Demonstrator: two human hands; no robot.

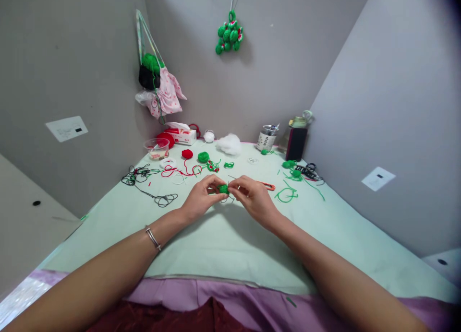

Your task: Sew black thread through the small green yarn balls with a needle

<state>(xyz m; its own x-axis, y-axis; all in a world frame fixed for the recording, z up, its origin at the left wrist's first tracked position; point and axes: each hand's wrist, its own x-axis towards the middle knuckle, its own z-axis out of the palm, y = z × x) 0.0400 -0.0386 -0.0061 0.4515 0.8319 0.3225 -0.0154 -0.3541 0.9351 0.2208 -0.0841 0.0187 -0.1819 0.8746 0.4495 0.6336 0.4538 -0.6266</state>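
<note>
Between the thumb and fingers of my left hand (205, 196) sits a small green crocheted piece (224, 189). My right hand (256, 197) pinches at its right end, thumb and fingers pressed together. Whatever is in that pinch is too small to make out. Thin dark strands stick out above and below the green piece. Just past my right knuckles an orange-handled tool (270, 186) shows, partly covered by the hand. Beyond my hands lie a green and red crocheted piece (212, 166) and a small green ring of yarn (229, 165).
Green (203, 157) and red (187, 153) yarn balls, white stuffing (229, 144) and a tissue box (185, 136) stand at the back. Tangled black cord (140, 174) lies left, green scraps (287, 194) right. A pen tin (267, 139) and dark phone (297, 144) are back right.
</note>
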